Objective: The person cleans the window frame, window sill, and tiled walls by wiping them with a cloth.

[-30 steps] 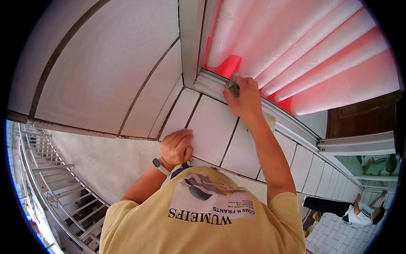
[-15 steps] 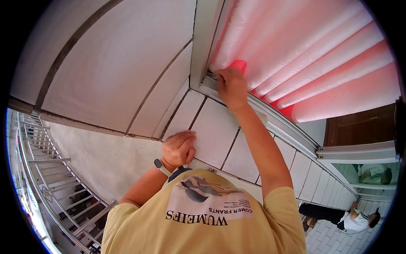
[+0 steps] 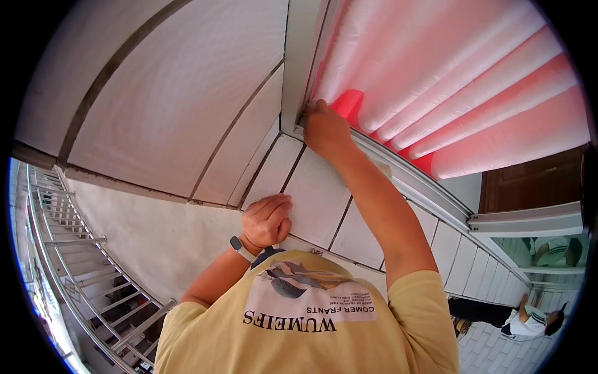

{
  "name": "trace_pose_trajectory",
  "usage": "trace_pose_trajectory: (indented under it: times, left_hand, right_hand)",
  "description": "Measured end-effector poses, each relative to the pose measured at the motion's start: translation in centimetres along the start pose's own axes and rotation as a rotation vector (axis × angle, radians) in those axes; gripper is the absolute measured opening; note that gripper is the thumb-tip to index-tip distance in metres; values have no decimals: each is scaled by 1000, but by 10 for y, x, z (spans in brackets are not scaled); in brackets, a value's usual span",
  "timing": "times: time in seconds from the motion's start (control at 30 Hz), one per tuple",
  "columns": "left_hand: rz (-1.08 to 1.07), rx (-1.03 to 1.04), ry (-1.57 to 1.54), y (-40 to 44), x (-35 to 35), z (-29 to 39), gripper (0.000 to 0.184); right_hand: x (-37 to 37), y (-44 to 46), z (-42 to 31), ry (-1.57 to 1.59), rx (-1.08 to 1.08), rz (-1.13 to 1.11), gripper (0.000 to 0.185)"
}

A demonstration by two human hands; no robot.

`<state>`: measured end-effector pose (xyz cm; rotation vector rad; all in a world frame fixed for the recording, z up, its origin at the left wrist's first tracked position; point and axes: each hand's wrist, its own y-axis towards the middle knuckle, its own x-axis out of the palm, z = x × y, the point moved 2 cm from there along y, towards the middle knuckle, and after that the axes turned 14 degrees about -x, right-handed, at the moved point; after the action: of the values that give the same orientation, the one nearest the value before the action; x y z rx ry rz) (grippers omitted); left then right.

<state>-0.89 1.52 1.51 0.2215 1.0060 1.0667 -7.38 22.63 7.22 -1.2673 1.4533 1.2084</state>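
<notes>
My right hand (image 3: 327,128) reaches to the inner corner of the window frame (image 3: 300,81), at the end of its lower track. Its fingers are bent and pinched together, and whatever lies between them is hidden. Right beside the fingertips hangs the bright red edge of a pink and white curtain (image 3: 398,68). My left hand (image 3: 266,219) rests as a closed fist on the white tiled sill (image 3: 317,199). A watch (image 3: 240,247) is on that wrist. The inside of the fist cannot be seen.
A tiled wall (image 3: 168,93) rises on the left of the window. Below it stand metal railings (image 3: 81,274) along a concrete surface (image 3: 137,230). At the lower right another person (image 3: 526,321) is on the tiled floor. A brown wooden door (image 3: 529,181) shows beyond the curtain.
My right hand has shifted slightly left and down along the track, away from the curtain's red edge, more of which now shows. The left fist stays on the sill.
</notes>
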Motion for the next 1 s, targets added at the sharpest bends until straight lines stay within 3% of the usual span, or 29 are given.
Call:
trace_pose_trajectory:
  times: [0.17, 0.3, 0.47, 0.7, 0.93, 1.0]
  left_hand:
    - [-4, -11, 24, 1, -1, 0, 22]
    - [-17, -29, -13, 0, -6, 2, 23]
    - [-15, -25, -35, -4, -3, 1, 23]
    - [-20, -10, -1, 2, 1, 1, 23]
    - [-2, 28, -14, 0, 3, 0, 22]
    - [-9, 34, -18, 0, 4, -1, 22]
  right_hand:
    - [-16, 9, -8, -64, 19, -294, 31]
    - [-21, 9, -13, -60, 47, -379, 29]
    - [-18, -30, 19, -55, 180, -236, 26]
    - [-32, -95, 55, -71, 270, -203, 35]
    - [-8, -118, 57, -104, 311, 119, 37]
    - [-7, -116, 49, -57, 179, 298, 36]
